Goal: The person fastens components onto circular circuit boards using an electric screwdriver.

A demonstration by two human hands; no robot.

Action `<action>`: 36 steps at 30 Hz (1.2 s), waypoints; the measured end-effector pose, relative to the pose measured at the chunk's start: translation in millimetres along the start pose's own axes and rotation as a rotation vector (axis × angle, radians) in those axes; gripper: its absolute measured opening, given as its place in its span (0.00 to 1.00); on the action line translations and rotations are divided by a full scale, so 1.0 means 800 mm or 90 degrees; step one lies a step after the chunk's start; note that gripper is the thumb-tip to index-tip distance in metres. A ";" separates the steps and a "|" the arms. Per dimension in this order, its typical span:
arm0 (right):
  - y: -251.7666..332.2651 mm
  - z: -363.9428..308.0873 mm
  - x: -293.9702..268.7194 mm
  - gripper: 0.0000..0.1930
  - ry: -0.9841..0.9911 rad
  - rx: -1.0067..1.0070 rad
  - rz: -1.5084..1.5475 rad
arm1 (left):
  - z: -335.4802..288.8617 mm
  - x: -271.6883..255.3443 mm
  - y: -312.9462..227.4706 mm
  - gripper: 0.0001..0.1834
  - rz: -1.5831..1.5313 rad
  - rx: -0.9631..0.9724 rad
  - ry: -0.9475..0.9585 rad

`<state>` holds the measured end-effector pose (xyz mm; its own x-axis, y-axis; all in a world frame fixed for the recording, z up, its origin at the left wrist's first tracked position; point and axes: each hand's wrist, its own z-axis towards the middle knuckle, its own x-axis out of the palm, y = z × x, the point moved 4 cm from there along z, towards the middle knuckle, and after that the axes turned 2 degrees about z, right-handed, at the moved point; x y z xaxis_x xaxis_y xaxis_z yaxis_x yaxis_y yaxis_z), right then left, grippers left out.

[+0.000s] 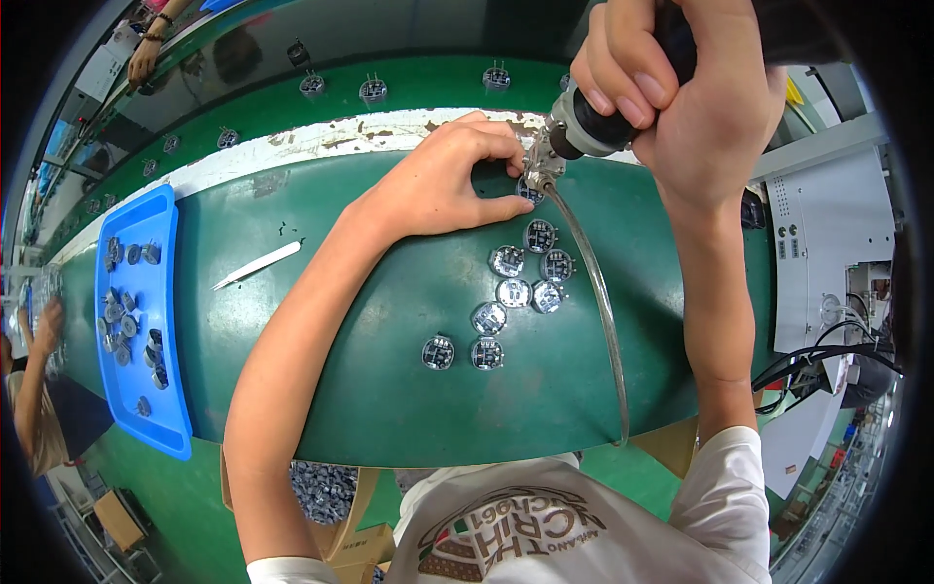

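My right hand (686, 97) is wrapped round the black body of a power screwdriver (595, 127), which has a metal nose. A clear tube (595, 282) runs from the nose down to the table's near edge. Beneath the nose, a small round circuit-board part (530, 192) lies on the green table, partly hidden by fingers and tool. My left hand (443, 180) grips it between thumb and fingers. Several similar round parts (514, 291) with dark boards and silvery rims are grouped just nearer to me. Another round part (438, 352) sits a little apart at their left.
White tweezers (258, 265) lie left of my left forearm. Farther left is a blue tray (180, 389) holding several round parts. Beyond the worn white ledge (321, 141), more parts stand on a green strip (428, 83). Other people's hands (144, 60) show at left. A white machine (832, 243) stands right.
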<state>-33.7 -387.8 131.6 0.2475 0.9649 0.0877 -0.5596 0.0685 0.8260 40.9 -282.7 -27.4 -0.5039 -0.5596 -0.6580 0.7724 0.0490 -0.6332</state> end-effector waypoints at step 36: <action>0.009 -0.006 -0.006 0.10 -0.061 0.015 -0.007 | 0.002 0.001 -0.006 0.24 0.052 -0.060 -0.015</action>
<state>-43.0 -390.7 134.4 0.3283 0.9355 0.1304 -0.5380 0.0717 0.8399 37.3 -284.7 -24.1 -0.4302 -0.5704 -0.6997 0.7706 0.1717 -0.6137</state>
